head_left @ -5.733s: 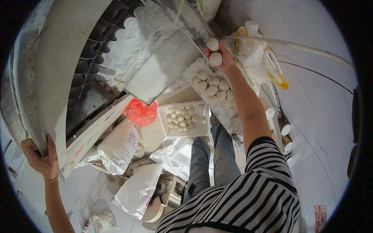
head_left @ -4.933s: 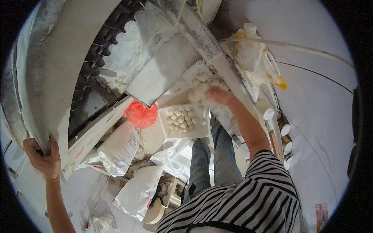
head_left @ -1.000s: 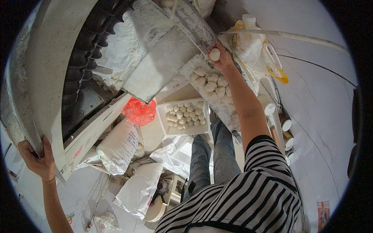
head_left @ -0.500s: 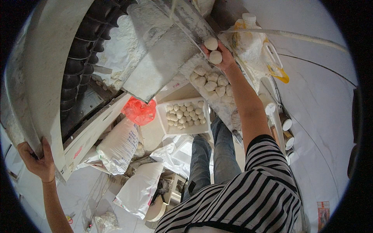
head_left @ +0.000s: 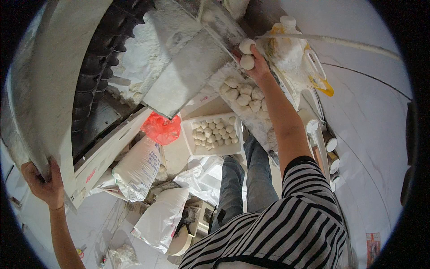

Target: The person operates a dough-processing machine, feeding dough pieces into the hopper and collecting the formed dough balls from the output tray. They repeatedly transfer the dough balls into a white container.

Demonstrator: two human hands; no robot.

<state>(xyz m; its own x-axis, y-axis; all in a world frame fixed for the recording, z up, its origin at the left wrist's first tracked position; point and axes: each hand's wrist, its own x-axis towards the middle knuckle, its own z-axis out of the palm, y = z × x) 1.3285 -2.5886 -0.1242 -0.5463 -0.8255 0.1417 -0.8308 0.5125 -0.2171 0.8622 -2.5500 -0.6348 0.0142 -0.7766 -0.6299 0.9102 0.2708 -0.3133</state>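
My right hand point(head_left: 260, 67) is closed on two round, white dough balls: an upper dough ball point(head_left: 247, 46) and a lower dough ball point(head_left: 247, 62). It is at the far end of a floured metal chute point(head_left: 210, 18), over its side. Below my right forearm, several dough lumps point(head_left: 244, 99) lie on a floured surface. At the far left my left hand point(head_left: 46, 184) is wrapped round the lower edge of a long, pale machine cover point(head_left: 53, 89). Beside the cover runs a dark ribbed roller point(head_left: 92, 58).
A white tub point(head_left: 217, 151) of dough balls stands before my legs, next to a red plastic bag point(head_left: 161, 127). White sacks point(head_left: 139, 170) lie lower left. A floury jug point(head_left: 286, 49) stands far right, with a pale hose point(head_left: 345, 40) crossing it. Loose flour point(head_left: 139, 54) coats the machine.
My right hand has turned slightly, its thumb now near the upper dough ball, which has shifted a little up and right. The left hand and the cover have barely moved.
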